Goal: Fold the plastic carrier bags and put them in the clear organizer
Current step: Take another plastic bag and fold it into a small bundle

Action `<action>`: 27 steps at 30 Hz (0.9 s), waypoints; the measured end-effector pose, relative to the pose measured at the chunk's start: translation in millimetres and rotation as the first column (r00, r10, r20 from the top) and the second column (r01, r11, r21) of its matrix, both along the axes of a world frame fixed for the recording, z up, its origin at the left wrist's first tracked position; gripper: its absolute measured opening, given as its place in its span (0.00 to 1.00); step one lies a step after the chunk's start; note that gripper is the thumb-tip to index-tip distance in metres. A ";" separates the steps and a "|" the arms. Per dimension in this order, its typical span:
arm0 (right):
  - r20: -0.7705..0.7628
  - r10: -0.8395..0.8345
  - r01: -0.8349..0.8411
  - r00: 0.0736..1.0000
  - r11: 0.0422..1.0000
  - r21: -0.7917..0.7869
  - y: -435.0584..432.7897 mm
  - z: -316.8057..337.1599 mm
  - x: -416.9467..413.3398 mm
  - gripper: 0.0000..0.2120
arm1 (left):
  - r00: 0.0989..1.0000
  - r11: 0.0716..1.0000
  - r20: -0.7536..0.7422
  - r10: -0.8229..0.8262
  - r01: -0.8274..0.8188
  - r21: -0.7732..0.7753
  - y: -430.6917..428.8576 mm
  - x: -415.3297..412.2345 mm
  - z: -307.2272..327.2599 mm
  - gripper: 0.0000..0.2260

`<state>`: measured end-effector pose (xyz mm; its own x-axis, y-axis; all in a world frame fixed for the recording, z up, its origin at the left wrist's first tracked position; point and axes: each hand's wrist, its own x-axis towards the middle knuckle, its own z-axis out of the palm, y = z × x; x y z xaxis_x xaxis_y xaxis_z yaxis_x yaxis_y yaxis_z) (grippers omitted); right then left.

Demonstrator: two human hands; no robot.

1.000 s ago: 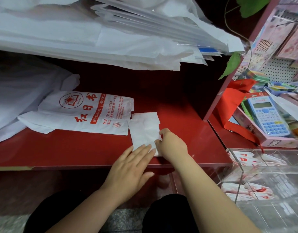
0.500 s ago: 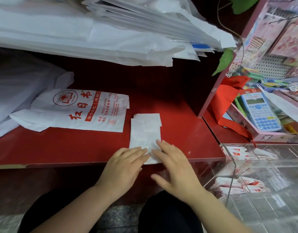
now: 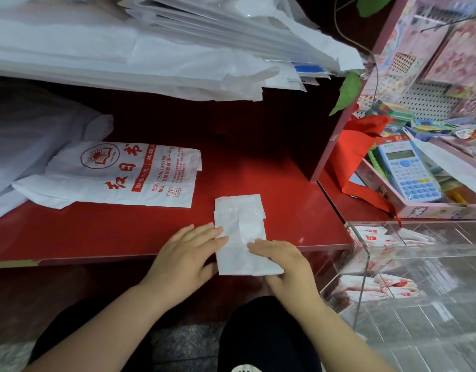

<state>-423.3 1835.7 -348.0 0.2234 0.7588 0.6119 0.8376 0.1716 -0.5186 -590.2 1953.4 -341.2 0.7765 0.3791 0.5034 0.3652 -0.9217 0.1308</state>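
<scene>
Right hand (image 3: pixel 284 261) now pinches the near corner of the folded white plastic carrier bag (image 3: pixel 238 232), which has slid nearer and overhangs the red tabletop's (image 3: pixel 97 232) front edge. Left hand (image 3: pixel 187 255) lies flat, fingers straight, on its left side. Clear acrylic organizer (image 3: pixel 419 247) stands just right.

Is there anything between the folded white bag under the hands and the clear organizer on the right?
Nothing visible does. Only bare red shelf lies between the folded bag and the clear organizer. The right hand holds the bag on the organizer's side; some compartments already hold stored bags.
</scene>
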 end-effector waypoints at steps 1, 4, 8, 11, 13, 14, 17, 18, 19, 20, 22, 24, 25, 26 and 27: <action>-0.099 -0.045 0.043 0.994 0.999 -0.021 0.1 2.9 -1.4 0.13 | 1.000 0.998 0.017 0.023 -0.022 -0.051 -2.4 1.8 2.9 0.15; -0.350 -0.161 0.106 0.923 0.979 -0.171 5.2 12.6 -4.3 0.06 | 0.993 0.942 0.101 0.066 -0.028 -0.334 -1.5 7.2 8.8 0.20; -0.532 -0.190 0.085 0.825 0.973 -0.215 17.8 26.9 -3.9 0.16 | 0.986 0.778 0.122 0.115 -0.014 -0.628 5.0 16.5 21.0 0.28; -0.460 -0.288 0.153 0.840 0.939 -0.309 28.8 36.5 -0.6 0.15 | 0.958 0.701 0.119 0.261 -0.104 -0.705 2.8 26.1 24.8 0.20; -0.354 -0.376 0.217 0.856 0.884 -0.413 37.2 43.6 2.4 0.17 | 0.920 0.656 0.098 0.379 -0.192 -0.730 0.0 33.5 27.9 0.14; -0.292 -0.418 0.254 0.860 0.849 -0.464 41.4 46.9 3.2 0.19 | 0.910 0.661 0.075 0.408 -0.238 -0.711 -1.6 36.8 30.3 0.15; -0.150 -0.487 0.321 0.860 0.746 -0.584 52.1 55.7 5.2 0.21 | 0.891 0.671 0.046 0.452 -0.306 -0.675 -5.6 44.4 33.9 0.14; -0.121 -0.494 0.322 0.861 0.713 -0.623 54.7 58.6 6.0 0.21 | 0.885 0.669 0.046 0.464 -0.317 -0.672 -6.2 44.9 34.3 0.11; -0.095 -0.492 0.318 0.866 0.686 -0.654 57.3 60.6 6.8 0.21 | 0.878 0.672 0.047 0.476 -0.329 -0.663 -6.6 43.9 34.4 0.09; -0.073 -0.486 0.314 0.871 0.664 -0.679 59.2 62.3 7.3 0.21 | 0.875 0.682 0.047 0.482 -0.341 -0.647 -7.6 42.7 34.6 0.07; -0.049 -0.481 0.305 0.875 0.629 -0.715 61.9 64.2 8.3 0.20 | 0.872 0.718 0.058 0.485 -0.360 -0.596 -9.6 41.2 31.7 0.10; -0.036 -0.480 0.305 0.877 0.611 -0.731 64.1 64.9 8.2 0.20 | 0.881 0.761 0.058 0.470 -0.371 -0.533 -11.6 39.8 29.1 0.13; -0.027 -0.479 0.307 0.877 0.603 -0.736 65.0 65.3 8.1 0.20 | 0.894 0.807 0.078 0.441 -0.357 -0.470 -11.1 39.6 25.6 0.14; -0.022 -0.480 0.307 0.877 0.595 -0.742 65.8 66.0 8.0 0.20 | 0.910 0.862 0.105 0.400 -0.335 -0.380 -9.6 40.6 20.5 0.17; -0.019 -0.480 0.306 0.877 0.589 -0.748 66.9 66.5 8.5 0.19 | 0.935 0.918 0.124 0.333 -0.291 -0.270 -7.3 41.9 17.1 0.19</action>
<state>-414.8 1902.6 -281.5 0.6545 0.7378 -0.1652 0.5957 -0.6378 -0.4882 -548.2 1946.1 -324.1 0.5129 0.7153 0.4747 0.5828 -0.6961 0.4192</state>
